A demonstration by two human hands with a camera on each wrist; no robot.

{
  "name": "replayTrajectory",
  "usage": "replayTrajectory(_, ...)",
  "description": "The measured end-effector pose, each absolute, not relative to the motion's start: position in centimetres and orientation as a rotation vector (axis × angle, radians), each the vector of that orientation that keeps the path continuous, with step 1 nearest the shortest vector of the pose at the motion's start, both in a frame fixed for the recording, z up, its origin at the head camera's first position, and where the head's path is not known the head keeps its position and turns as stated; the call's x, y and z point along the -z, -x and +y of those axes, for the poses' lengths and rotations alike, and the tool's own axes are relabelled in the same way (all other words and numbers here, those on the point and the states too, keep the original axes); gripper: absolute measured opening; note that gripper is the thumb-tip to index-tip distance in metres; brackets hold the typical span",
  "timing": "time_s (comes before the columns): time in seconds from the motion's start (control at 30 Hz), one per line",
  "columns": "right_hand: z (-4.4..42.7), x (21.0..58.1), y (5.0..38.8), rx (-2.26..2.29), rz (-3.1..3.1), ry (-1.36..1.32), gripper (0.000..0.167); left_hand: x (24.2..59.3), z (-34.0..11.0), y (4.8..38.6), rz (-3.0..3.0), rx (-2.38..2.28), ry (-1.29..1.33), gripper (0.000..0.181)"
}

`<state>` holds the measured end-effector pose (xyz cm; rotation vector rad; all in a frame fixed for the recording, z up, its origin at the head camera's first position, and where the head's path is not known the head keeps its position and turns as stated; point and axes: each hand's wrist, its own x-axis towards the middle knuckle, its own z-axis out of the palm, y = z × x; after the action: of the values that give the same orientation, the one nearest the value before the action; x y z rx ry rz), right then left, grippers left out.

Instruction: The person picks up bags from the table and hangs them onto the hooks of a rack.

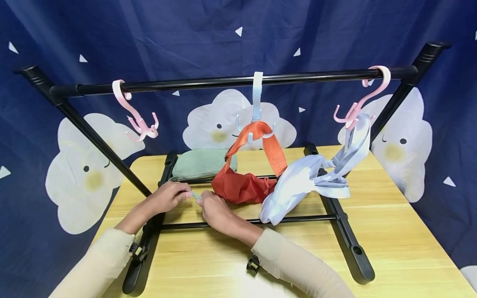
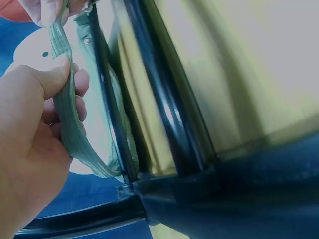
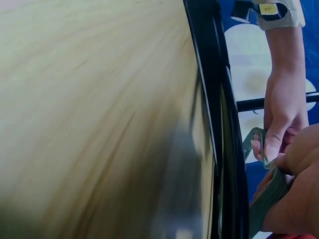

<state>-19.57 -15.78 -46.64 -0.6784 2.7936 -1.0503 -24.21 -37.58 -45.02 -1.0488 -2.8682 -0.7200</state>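
A pale green bag (image 1: 203, 162) lies at the back left of the table, behind the lower bars of the rack. My left hand (image 1: 167, 197) pinches its green webbing strap (image 2: 75, 129) between thumb and fingers. Close beside it, my right hand (image 1: 218, 212) grips the same strap, as the right wrist view shows. A short piece of strap spans the two hands. To the right, a red bag (image 1: 240, 187) hangs by its orange strap from a light blue hook (image 1: 256, 99). Further right, a light blue bag (image 1: 292, 186) hangs from a pink hook (image 1: 381, 85).
The black rack's top bar (image 1: 208, 82) crosses above the hands. A second pink hook (image 1: 128, 107) hangs at its left end with nothing on it. Lower bars and side feet (image 1: 346, 236) stand on the wooden table (image 1: 208, 260). A dark blue cloud-patterned curtain (image 1: 164, 37) hangs behind.
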Motion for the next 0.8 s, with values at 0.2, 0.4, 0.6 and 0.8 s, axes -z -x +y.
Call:
replayTrajectory(0.2, -16.0, 45.7, 19.5, 1.07, 2.812, 0.731, 0.022, 44.1, -37.7, 23.6, -2.869, 0.83, 0.958, 0.013)
replayTrajectory(0.4, -16.2, 44.6, 19.4, 1.048, 2.8, 0.774, 0.019, 43.5, -38.1, 23.1, -2.834, 0.847, 0.935, 0.012)
replayTrajectory(0.6, -16.2, 43.5, 19.4, 1.043, 2.832, 0.837, 0.02, 42.8, -38.2, 22.7, -2.801, 0.902, 0.889, 0.016)
replayTrajectory(0.8, -15.7, 42.7, 19.3, 1.073, 2.866, 0.843, 0.022, 42.2, -37.6, 22.5, -2.745, 0.91, 0.863, 0.016)
